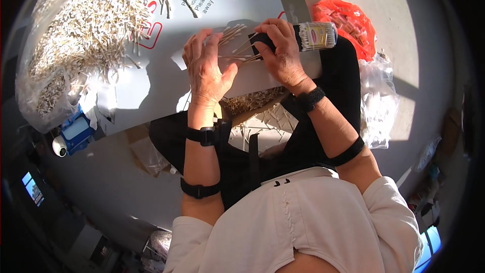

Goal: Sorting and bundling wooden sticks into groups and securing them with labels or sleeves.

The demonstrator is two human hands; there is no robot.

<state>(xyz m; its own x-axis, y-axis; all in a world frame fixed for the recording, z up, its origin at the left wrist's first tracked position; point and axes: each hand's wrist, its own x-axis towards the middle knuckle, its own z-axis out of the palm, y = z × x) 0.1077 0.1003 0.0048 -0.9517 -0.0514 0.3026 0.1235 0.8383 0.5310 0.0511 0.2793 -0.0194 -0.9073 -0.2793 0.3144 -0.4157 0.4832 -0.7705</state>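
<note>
The left hand (206,68) is half curled, the right hand (281,54) bent with its thumb apart; I cannot tell if either grips the swabs (231,35) between them, over the table (169,83). Beyond the right wrist is a pack (317,36).

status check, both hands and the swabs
Left hand, thumb spread, by loose cotton swabs; right hand, grip unclear; filled pack just right of it; nothing seen blocking.

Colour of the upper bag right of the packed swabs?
The bag is red, clearest in head view.
</note>
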